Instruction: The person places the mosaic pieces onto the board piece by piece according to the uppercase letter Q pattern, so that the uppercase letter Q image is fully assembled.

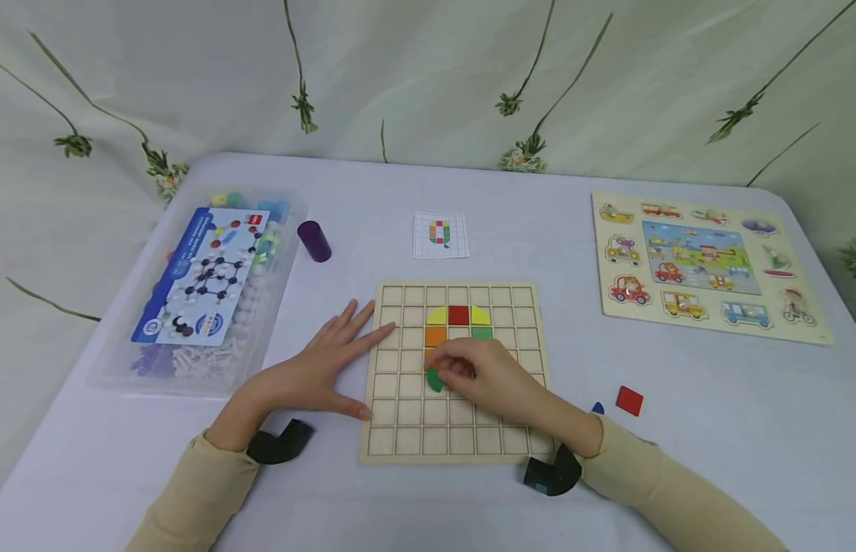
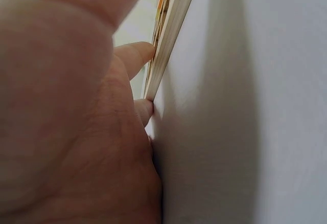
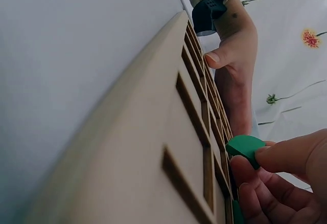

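A wooden grid board (image 1: 408,441) lies flat on the table. My right hand (image 1: 493,377) is over its middle and pinches a green rounded piece (image 3: 245,147) between thumb and fingers. That piece is at the left column of coloured pieces, below an orange square (image 1: 436,336). A red square (image 1: 458,315) sits between two yellow rounded pieces in the upper cells, with a green square (image 1: 481,333) below the right one. Part of the pattern is hidden by the right hand. My left hand (image 1: 310,376) lies with spread fingers, its fingertips touching the board's left edge.
A small pattern card (image 1: 421,239) lies behind the board. To the left are a clear box (image 1: 262,337) of molecule-model parts and a purple cylinder (image 1: 314,241). A vehicle puzzle (image 1: 610,253) lies at the right. Nearer are a loose red square (image 1: 629,401) and a partly hidden blue piece (image 1: 598,408).
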Tool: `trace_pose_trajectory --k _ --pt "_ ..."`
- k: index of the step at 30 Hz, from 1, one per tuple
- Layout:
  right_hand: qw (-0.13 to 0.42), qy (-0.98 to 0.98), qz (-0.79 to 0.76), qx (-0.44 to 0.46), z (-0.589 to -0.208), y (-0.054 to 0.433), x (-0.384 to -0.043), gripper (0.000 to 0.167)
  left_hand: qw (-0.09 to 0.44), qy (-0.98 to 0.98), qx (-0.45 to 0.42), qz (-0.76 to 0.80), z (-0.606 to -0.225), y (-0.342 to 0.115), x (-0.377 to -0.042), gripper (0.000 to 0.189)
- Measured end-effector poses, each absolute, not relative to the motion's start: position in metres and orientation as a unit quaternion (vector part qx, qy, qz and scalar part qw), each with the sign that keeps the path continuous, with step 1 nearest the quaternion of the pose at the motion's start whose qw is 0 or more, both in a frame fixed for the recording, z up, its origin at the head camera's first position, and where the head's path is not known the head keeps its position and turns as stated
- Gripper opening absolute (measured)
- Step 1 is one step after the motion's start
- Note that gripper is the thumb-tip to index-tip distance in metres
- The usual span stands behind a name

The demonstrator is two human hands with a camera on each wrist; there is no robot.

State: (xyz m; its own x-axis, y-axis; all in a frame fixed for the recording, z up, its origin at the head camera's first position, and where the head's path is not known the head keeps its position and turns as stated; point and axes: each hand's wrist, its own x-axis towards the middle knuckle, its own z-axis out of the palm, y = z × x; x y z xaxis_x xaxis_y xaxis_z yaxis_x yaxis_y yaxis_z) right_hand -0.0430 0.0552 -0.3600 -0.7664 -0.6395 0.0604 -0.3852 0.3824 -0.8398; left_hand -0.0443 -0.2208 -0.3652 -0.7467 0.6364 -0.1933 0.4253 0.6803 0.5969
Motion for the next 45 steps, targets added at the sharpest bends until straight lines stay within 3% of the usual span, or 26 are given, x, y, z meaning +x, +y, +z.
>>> trace_pose_trajectory --k 12,34,45 --pt "0.086 0.837 -0.389 -0.374 -0.36 0.054 -0.041 0.014 0.198 0.896 0.296 0.265 -0.364 -0.22 -0.044 0.106" --pt "0.074 0.863 -0.352 -0.354 -0.355 0.055 -0.038 0.016 0.196 0.898 0.298 0.259 -0.364 -0.22 -0.045 0.107" --pt "0.022 0.864 -0.42 -0.278 -0.331 0.131 -0.049 0.021 0.194 0.896 0.302 0.263 -0.365 -0.221 -0.045 0.107"
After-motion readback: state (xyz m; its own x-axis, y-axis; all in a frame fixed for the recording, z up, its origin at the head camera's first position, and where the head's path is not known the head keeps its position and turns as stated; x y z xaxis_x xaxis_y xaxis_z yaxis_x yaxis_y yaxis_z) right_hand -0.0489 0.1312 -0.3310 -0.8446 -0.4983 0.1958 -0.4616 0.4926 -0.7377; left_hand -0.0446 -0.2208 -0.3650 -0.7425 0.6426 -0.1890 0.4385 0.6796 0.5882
